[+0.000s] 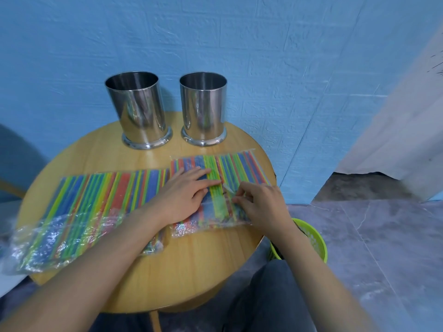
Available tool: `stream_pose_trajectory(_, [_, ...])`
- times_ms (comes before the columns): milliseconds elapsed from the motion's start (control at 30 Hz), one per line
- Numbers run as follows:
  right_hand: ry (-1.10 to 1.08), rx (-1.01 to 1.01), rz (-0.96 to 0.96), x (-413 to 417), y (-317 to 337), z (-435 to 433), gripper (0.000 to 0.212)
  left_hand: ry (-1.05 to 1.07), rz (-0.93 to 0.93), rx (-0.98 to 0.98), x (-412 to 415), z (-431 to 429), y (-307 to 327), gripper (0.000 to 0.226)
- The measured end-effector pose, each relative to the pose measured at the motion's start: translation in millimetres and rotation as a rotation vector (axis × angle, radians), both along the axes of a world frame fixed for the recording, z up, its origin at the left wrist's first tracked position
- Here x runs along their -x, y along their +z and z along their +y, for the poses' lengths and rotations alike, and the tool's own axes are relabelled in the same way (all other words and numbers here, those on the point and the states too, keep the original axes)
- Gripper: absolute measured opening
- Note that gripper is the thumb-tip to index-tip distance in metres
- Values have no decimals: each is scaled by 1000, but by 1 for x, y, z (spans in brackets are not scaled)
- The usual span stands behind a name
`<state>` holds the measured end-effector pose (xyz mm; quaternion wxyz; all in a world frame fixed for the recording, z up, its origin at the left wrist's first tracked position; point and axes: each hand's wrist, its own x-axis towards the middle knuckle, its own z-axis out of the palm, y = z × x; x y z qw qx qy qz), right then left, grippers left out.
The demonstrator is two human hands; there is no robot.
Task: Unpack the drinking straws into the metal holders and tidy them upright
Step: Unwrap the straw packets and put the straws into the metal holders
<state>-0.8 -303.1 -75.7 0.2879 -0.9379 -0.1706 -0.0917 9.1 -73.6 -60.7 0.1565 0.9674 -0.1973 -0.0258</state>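
Your forearms came in from the bottom edge, with your knee in dark trousers (pixel 271 295) just under the right one, so that was the closest stuff to the head cam. Your left hand (pixel 185 192) lay flat with the fingers straight, pressing down on the right pack of straws (pixel 239 164), not gripping anything. Your right hand (pixel 261 204) was curled up just beside it, fingertips pinching the clear wrap of that same pack around its middle. It was a bit blurry there, so I couldn't tell whether the wrap was torn. That pack sat flat on the round wooden table (pixel 191 259), right of centre, with the straws running away from you in stripes of blue, green, red and yellow. The left pack of straws (pixel 96 200) lay flat too, bigger-looking, just beside the other one, and its crinkly near end hung over the table's left edge. Your left forearm crossed over its right corner. Both metal holders stood upright at the far side of the table, close to the blue wall (pixel 263 44): the left holder (pixel 139 111) and the right holder (pixel 203 106), side by side but apart, and what showed inside their mouths was bare metal. Down on the grey floor (pixel 383 236) a lime green bin (pixel 314 238) sat tucked against the table's right side, partly behind your right arm.
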Motion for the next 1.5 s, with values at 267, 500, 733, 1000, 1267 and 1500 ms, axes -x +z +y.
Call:
stream_pose_trajectory(267, [-3, 13, 34, -5, 4, 2, 5, 15, -40, -41, 2, -2, -4, 52])
stream_pose_trajectory(500, [-114, -5, 54, -12, 8, 19, 13, 25, -21, -70, 2, 0, -5, 50])
stream_pose_trajectory(733, [29, -137, 144, 8, 17, 4, 8, 31, 22, -45, -1, 2, -5, 49])
stream_pose_trajectory(1000, [272, -90, 549, 49, 38, -44, 31, 63, 163, 370, 3, 21, 7, 47])
stream_pose_trajectory(1267, [162, -179, 465, 48, 29, -50, 9, 58, 201, 92, 39, 26, 22, 45])
stream_pose_trajectory(1500, [168, -279, 562, 46, 26, -54, 26, 49, 212, -4, 34, 29, 20, 57])
